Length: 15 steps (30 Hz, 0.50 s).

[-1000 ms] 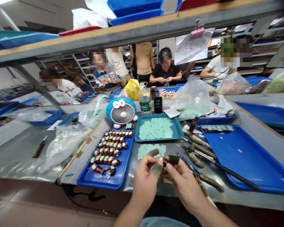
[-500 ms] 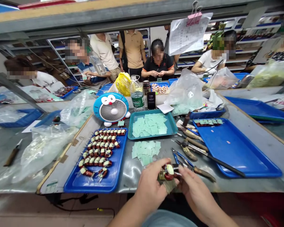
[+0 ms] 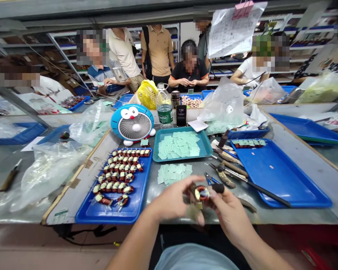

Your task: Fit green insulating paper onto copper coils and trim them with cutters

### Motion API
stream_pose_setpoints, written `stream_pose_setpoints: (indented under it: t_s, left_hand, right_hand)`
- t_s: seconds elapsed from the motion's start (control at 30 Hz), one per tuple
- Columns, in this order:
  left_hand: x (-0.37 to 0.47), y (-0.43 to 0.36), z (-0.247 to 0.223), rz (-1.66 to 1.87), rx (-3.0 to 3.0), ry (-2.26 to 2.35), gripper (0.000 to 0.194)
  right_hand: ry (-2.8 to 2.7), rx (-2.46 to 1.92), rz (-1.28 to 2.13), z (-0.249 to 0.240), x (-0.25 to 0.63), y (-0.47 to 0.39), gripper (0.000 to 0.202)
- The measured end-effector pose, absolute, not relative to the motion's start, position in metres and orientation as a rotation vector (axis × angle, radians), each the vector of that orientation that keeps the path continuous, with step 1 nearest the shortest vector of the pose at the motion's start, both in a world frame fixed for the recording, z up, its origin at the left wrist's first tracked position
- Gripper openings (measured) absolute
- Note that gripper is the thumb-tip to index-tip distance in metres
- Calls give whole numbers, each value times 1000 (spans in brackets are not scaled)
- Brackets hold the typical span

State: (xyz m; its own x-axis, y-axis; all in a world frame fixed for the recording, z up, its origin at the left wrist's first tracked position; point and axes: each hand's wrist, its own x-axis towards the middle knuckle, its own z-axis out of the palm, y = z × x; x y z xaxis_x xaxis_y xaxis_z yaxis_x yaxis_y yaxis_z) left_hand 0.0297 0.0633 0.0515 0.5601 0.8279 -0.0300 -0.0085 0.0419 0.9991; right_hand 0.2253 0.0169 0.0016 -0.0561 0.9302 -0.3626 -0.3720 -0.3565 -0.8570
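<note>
A copper-wound ring coil is between my two hands, above the front edge of the metal bench. My right hand is closed on the coil's right side, and a black tool handle juts out beside its fingers. My left hand is at the coil's left with its fingers spread and slightly blurred; tape is wrapped on a finger. Beyond the hands lie loose green sheets and a teal tray of more sheets. Rows of similar coils stand in the left blue tray.
Pliers and other tools lie right of the sheets, beside a blue tray with a row of coils at its back. A cartoon-faced fan, a water bottle and a phone stand behind. People sit across the bench.
My left hand has opened from the coil and shifted slightly left. The coil has turned so its ring opening shows, and a black handle is now visible by my right hand. The view has tilted slightly.
</note>
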Motion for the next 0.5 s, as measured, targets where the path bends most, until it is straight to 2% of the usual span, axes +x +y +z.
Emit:
stream_pose_setpoints:
  t_s: [0.03, 0.17, 0.23, 0.4, 0.5]
  left_hand:
    - [28, 79, 54, 907, 1235, 758, 87]
    - [44, 142, 77, 1491, 985, 853, 44]
    - [66, 167, 100, 1664, 908, 834, 37]
    - [125, 206, 180, 1734, 1008, 610, 27]
    - [129, 207, 209, 1575, 1469, 468, 17]
  right_hand:
    - [-696, -1178, 1560, 5, 228, 25, 66]
    - [-660, -1185, 1381, 22, 243, 52, 72]
    - [-640, -1185, 1327, 26, 245, 57, 73]
    - [-603, -1202, 1268, 27, 242, 52, 78]
    - [-568, -1244, 1311, 22, 254, 46, 84]
